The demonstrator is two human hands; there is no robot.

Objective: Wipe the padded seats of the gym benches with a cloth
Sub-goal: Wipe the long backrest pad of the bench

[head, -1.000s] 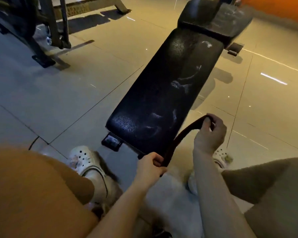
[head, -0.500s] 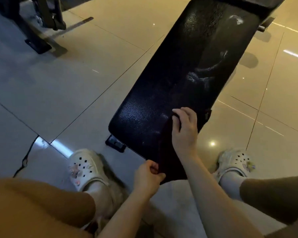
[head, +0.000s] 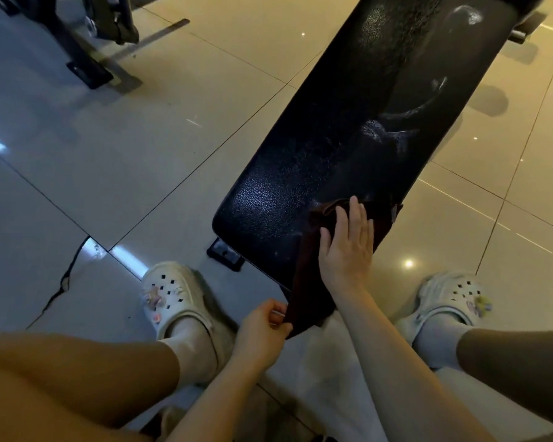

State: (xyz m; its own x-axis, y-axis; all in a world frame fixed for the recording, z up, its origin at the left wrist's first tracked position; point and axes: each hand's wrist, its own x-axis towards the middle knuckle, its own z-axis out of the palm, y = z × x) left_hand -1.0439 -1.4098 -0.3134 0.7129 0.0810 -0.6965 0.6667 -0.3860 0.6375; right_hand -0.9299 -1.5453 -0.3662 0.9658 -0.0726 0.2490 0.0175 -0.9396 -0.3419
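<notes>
A long black padded bench seat (head: pixel 348 129) runs from the near centre up to the top right, with pale dusty smears on its surface. A dark brown cloth (head: pixel 310 291) lies over the seat's near right corner and hangs off its front edge. My right hand (head: pixel 347 247) lies flat on the cloth with straight fingers, pressing it to the pad. My left hand (head: pixel 262 327) is below the seat's edge and pinches the cloth's hanging lower corner.
Glossy beige floor tiles (head: pixel 141 138) surround the bench, with a crack at the left. The black frame of another machine (head: pixel 87 59) stands at the top left. My feet in white clogs (head: pixel 176 298) flank the bench end, whose foot bracket (head: pixel 225 256) shows underneath.
The cloth was stretched in the air between both hands; my right hand has laid it on the seat's near corner and flattened its fingers on it. My left hand keeps its pinch.
</notes>
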